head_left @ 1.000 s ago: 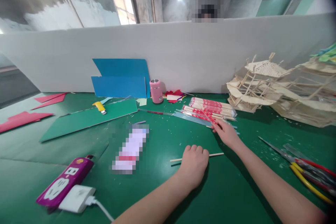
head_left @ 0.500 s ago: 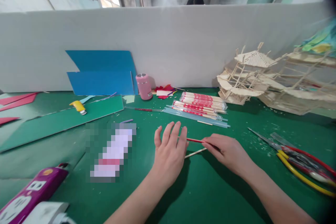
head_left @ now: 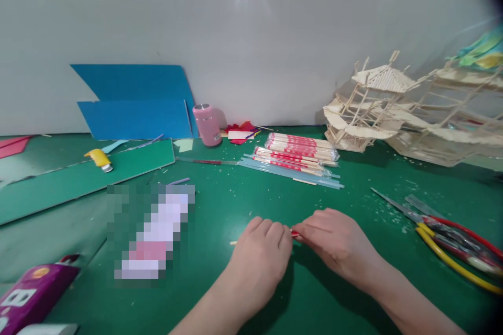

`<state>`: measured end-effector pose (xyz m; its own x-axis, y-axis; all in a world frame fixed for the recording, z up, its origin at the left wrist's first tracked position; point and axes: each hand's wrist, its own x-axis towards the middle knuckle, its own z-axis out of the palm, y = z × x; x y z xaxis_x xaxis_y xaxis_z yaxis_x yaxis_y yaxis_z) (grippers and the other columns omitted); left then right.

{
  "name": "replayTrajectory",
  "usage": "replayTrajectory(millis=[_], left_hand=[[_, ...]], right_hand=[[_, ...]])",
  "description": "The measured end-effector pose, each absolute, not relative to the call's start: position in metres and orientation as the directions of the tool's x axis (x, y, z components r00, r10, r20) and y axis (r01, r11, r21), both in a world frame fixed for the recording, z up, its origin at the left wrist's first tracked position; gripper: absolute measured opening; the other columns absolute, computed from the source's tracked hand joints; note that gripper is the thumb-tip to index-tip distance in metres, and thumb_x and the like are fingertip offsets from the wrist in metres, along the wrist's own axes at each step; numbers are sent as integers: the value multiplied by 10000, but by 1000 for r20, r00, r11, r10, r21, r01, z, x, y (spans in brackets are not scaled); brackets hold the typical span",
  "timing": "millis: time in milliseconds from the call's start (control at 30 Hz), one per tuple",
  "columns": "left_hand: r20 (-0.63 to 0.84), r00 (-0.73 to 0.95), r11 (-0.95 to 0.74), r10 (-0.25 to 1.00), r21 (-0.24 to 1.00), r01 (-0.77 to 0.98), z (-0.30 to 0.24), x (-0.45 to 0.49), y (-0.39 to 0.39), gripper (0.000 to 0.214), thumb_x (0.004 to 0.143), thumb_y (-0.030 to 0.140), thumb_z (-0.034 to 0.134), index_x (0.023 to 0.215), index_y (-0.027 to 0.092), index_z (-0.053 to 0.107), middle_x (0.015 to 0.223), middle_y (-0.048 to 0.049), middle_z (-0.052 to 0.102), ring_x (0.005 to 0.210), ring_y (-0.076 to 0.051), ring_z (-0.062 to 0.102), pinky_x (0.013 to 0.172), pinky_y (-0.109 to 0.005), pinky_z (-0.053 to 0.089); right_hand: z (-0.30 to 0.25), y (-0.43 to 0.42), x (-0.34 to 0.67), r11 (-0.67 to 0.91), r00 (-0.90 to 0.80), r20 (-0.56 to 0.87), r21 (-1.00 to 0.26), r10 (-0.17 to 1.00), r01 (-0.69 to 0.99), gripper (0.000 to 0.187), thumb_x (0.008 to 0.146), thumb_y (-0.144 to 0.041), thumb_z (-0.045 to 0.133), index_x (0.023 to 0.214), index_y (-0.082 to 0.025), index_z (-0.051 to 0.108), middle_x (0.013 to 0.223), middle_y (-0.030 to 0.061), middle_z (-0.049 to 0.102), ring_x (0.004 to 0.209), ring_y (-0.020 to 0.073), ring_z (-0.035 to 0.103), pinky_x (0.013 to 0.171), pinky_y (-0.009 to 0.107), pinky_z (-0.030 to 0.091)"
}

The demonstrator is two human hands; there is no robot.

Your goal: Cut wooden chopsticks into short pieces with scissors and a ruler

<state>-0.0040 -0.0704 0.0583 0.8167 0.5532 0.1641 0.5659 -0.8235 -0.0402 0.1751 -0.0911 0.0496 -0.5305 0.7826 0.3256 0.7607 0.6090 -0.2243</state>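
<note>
Right hand (head_left: 337, 243) pinching the red piece (head_left: 295, 234) at lower centre, left hand (head_left: 261, 252) clenched, contents hidden, we should work gently and level.

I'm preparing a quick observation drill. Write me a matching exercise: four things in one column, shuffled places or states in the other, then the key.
1. pink flask
2. yellow tool
3. red piece
4. stick bundles

A. held in the right hand, next to the left hand
B. lying in clear wrapping
C. standing right of the blue boards
D. at the far edge of the green board

Pairs: 1-C, 2-D, 3-A, 4-B
</note>
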Motion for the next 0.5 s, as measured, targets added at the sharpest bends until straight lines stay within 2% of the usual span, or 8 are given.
replayTrajectory(millis=[233, 333, 367, 433, 500], left_hand=[[190, 816, -827, 546, -33, 562, 51, -10, -65, 183, 809, 93, 344, 801, 154, 517, 685, -36, 522, 587, -162, 448, 548, -294, 348], [269, 756, -786, 597, 7, 618, 47, -16, -59, 216, 839, 128, 315, 805, 159, 526, 659, -31, 520, 580, -161, 445, 551, -293, 340], [308, 717, -764, 625, 52, 643, 47, -18, -58, 229, 850, 149, 306, 801, 159, 530, 650, -30, 518, 578, -160, 442, 548, -289, 337], [361, 626, -716, 692, 224, 662, 47, -21, -57, 260, 864, 187, 291, 776, 159, 534, 636, -29, 510, 571, -150, 434, 535, -268, 333], [334, 553, -643, 763, 472, 603, 50, -21, -59, 269, 866, 205, 292, 754, 164, 533, 633, -20, 499, 572, -131, 435, 532, -235, 336]], right_hand=[[42, -86, 172, 612, -540, 305, -242, 785, 753, 230, 869, -236, 383, 936, -200, 600, 729, 45, 641, 633, 145, 496, 556, 284, 295], [44, -80, 186, 547, -433, 361, -325, 826, 772, 195, 835, -278, 454, 965, -253, 596, 806, 35, 643, 733, 173, 519, 636, 312, 332], [45, -78, 191, 492, -330, 408, -401, 851, 773, 206, 810, -298, 492, 993, -272, 583, 862, 36, 634, 790, 191, 518, 684, 332, 343], [46, -77, 198, 351, -14, 460, -657, 888, 668, 343, 763, -339, 547, 1101, -291, 508, 955, 51, 590, 873, 216, 498, 748, 360, 361], [46, -77, 198, 237, 225, 333, -900, 916, 367, 458, 748, -372, 554, 1177, -271, 431, 925, 57, 550, 831, 203, 496, 710, 336, 395]])
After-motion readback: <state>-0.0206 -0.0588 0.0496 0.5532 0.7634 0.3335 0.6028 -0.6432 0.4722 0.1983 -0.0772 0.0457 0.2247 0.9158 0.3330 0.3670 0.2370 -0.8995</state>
